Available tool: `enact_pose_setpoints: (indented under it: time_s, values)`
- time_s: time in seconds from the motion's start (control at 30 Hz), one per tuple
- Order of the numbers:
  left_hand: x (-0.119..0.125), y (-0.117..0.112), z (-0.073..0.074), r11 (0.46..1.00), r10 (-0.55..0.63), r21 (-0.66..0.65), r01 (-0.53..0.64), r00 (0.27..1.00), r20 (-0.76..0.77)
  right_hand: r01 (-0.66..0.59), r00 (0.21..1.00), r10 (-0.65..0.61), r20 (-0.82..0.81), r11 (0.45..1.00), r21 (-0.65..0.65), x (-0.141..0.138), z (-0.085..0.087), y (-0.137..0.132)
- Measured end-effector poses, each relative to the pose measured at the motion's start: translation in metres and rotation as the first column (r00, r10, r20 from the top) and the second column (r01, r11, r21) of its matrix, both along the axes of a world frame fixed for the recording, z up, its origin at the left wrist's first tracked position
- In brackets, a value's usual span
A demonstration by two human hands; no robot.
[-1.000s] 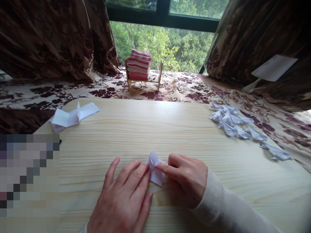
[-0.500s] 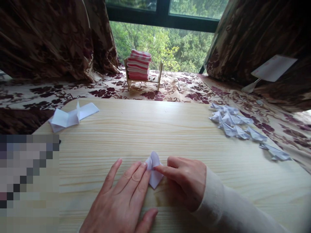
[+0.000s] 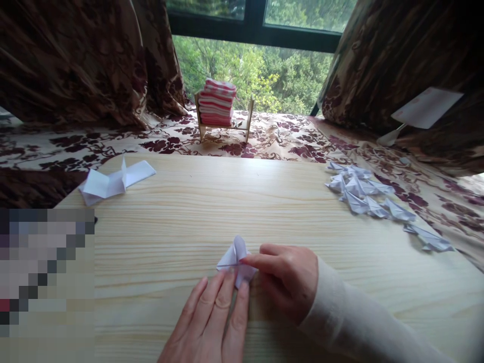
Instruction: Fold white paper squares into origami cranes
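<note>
A small white folded paper (image 3: 227, 256) lies on the wooden table in front of me, its middle flap curling upward. My left hand (image 3: 215, 312) is open and flat, with fingertips resting on the paper's near edge. From the right, my right hand (image 3: 289, 275) holds the paper at its middle with the index fingertip, the other fingers curled under. Its thumb is hidden. At the far right sits a cluster of folded white paper pieces (image 3: 359, 189). Toward the far left stands a partly unfolded stack of white paper (image 3: 109, 182).
The light wooden table (image 3: 212, 201) borders a floral cloth (image 3: 162, 143). Behind it is a small wooden rack (image 3: 247, 121) bearing striped pink-and-white folded cloths (image 3: 216, 103). A white panel on a stand (image 3: 427, 107) is at right. Curtains (image 3: 75, 60) flank the window. The lower left is pixelated.
My left hand has slid toward me and right, from the paper's left side onto its near edge, uncovering the left corner. The right index fingertip stays on the paper.
</note>
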State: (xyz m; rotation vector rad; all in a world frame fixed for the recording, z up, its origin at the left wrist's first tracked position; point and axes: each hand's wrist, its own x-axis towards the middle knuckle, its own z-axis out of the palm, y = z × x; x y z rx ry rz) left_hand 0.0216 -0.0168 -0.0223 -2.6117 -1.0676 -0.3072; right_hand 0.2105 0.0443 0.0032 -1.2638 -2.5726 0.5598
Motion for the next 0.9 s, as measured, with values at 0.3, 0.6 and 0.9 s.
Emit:
enact_pose_setpoints:
  time_s: [0.3,0.6,0.9]
  values:
    - [-0.001,0.007,0.009,0.999,0.027,-0.018,-0.027,0.999,-0.027,0.003,0.994,-0.003,0.113,1.000,0.006,0.007,0.005,0.008]
    - [0.006,0.008,0.004,0.987,0.149,-0.075,-0.144,0.987,0.067,-0.045,0.993,0.033,0.114,0.994,0.104,0.010,-0.002,0.006]
    - [0.009,0.013,0.005,0.980,0.157,-0.138,-0.146,0.985,0.071,-0.075,0.985,0.061,0.164,0.994,0.081,0.009,0.000,0.008]
